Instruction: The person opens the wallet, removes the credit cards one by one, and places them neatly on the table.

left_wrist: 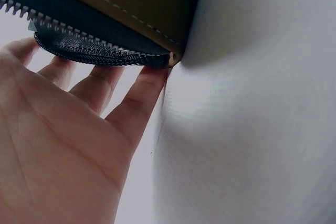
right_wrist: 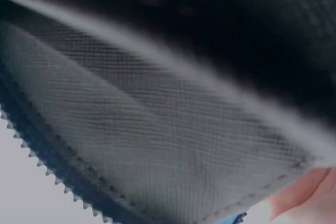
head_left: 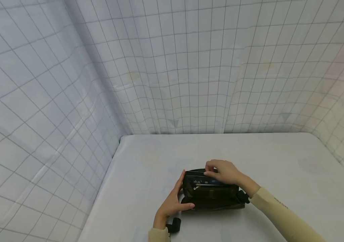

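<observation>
A dark zip-around wallet (head_left: 220,193) stands opened on the white table, its card slots facing up. A dark card with "Vip" lettering (head_left: 197,182) sits in one slot, upside down in the head view. My left hand (head_left: 172,200) holds the wallet's left end, thumb over the front flap and fingers along the side. The left wrist view shows those fingertips against the zipper edge (left_wrist: 100,56). My right hand (head_left: 221,170) is over the slots, fingers curled, pinching at a blue card (head_left: 215,181) that it partly covers. Grey lining (right_wrist: 157,129) fills the right wrist view.
The white tabletop (head_left: 141,174) spreads around the wallet. White grid-patterned curtains (head_left: 172,74) hang behind the table and along both sides. Black wrist camera mounts (head_left: 174,225) sit at my cuffs.
</observation>
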Motion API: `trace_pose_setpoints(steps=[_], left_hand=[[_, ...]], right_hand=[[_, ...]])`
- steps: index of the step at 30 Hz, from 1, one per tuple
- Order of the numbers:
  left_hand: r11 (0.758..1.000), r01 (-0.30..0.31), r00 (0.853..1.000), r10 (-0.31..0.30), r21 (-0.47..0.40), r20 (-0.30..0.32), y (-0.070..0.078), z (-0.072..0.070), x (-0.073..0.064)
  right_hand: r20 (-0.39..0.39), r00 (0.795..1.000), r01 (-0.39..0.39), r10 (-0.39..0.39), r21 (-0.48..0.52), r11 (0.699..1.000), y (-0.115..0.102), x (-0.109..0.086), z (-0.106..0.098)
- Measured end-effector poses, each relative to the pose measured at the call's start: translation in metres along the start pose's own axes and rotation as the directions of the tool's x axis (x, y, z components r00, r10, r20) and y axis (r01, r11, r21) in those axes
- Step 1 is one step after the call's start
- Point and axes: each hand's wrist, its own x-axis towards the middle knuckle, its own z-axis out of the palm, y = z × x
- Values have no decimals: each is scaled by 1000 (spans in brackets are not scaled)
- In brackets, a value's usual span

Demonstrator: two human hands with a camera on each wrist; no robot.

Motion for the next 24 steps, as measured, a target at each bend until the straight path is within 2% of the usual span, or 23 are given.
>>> trace_pose_setpoints(steps=[8,18,21,24], left_hand=[[1000,-18,1000,18,4,10,-1,0,1],[1000,-4,999,4,-16,40,30,-2,-4],[1000,-7,999,8,-20,33,25,-2,-3],[1000,-15,1000,15,-10,27,13,-1,-1]], right_hand=[[-23,999,-39,39,15,999,-1,0,1],[-12,999,-43,44,37,998,1,-1,-1],[-11,999,-41,41,38,998,1,-2,-1],[-13,999,-38,38,51,998,2,-2,-1]])
